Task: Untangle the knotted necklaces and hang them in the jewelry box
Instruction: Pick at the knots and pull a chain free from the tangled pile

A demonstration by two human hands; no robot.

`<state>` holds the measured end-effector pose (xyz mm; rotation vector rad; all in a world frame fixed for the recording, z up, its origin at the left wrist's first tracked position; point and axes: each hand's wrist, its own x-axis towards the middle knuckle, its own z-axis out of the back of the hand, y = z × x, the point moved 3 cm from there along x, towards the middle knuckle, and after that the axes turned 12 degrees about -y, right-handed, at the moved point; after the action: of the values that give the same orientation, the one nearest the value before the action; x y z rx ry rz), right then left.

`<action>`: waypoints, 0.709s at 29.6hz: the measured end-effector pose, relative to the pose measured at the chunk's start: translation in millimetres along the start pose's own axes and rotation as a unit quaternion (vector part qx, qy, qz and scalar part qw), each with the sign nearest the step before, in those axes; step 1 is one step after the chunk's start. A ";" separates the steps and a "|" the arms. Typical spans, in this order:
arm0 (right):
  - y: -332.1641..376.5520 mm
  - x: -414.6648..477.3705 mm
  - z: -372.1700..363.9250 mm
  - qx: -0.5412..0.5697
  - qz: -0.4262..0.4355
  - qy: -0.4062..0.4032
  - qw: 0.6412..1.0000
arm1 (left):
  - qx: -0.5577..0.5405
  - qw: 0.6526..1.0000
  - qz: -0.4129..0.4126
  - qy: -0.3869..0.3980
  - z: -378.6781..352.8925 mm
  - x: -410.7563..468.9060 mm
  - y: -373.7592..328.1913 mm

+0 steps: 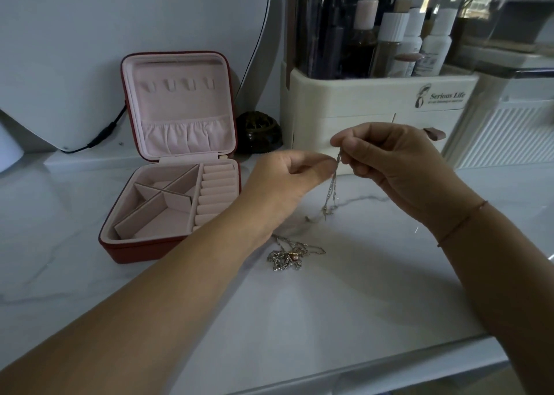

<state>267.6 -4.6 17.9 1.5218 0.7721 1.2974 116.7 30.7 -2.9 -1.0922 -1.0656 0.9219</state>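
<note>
Silver chain [332,189]: judged light, limp, slippery and easily kinked; best pinched close to the knot. The left hand [284,181] and right hand [389,166] each pinch its top between thumb and forefinger, remaining fingers curled, and it hangs beneath them. The second tangle [287,255] lies on the worktop [359,289] below the left wrist. The jewelry box [135,249] stands open beyond the left hand, hooks bare.
</note>
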 end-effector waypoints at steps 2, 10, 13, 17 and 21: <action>-1.0 -0.5 -1.6 -0.003 0.005 0.014 1.000 | -0.018 1.000 -0.008 0.011 -2.4 -1.6 -0.1; -4.7 0.8 -1.9 0.006 0.001 0.031 1.000 | -0.076 0.997 0.007 -0.030 2.2 3.0 1.7; -5.0 1.7 -0.2 0.002 -0.001 0.023 1.000 | -0.089 0.996 0.001 -0.019 3.7 3.8 0.4; -4.6 1.9 1.1 0.008 0.000 0.026 1.000 | -0.047 0.999 -0.014 -0.001 1.9 2.7 -0.1; -4.1 0.5 -0.9 0.001 0.006 0.044 0.999 | -0.037 0.999 -0.009 0.003 0.8 1.4 0.7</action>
<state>267.3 -2.5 14.3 1.4803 0.8223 1.3809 116.2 32.4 -3.1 -1.1448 -1.1100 0.8708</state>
